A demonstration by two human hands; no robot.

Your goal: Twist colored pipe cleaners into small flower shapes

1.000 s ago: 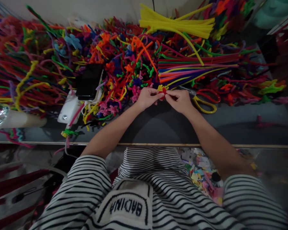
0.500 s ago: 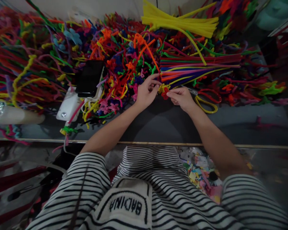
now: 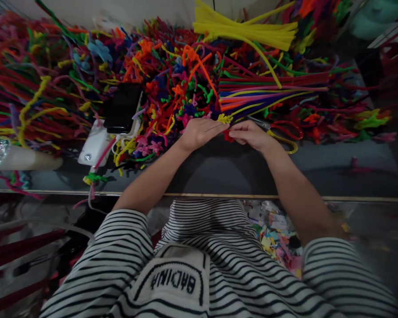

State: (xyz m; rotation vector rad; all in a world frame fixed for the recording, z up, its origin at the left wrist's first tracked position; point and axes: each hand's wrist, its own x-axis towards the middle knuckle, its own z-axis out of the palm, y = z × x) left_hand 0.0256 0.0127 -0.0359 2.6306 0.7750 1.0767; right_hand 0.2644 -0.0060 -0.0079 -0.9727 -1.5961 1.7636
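Note:
A small bent piece of red pipe cleaner (image 3: 228,135) shows between my hands, low over the grey table. My right hand (image 3: 251,134) pinches it between thumb and fingertips. From the other side, my left hand (image 3: 203,133) is closed at the red piece, fingers pressed together and its thumb hidden beneath. Just behind the fingertips lies a yellow pipe-cleaner shape (image 3: 224,118). A bundle of straight, many-coloured pipe cleaners (image 3: 252,98) rests beyond my hands. Scissors with red and yellow handles (image 3: 287,131) lie beside my right hand.
A heap of twisted pipe cleaners (image 3: 166,88) spreads along the back. Yellow pipe cleaners (image 3: 245,33) lie bundled on top. A black phone (image 3: 123,106) and a white device (image 3: 95,143) sit left, near a pale roll (image 3: 29,159). The table edge (image 3: 219,194) runs before me.
My left hand has turned palm down and come forward, its spread fingers closing together at the red piece. My right hand keeps its pinch with little movement.

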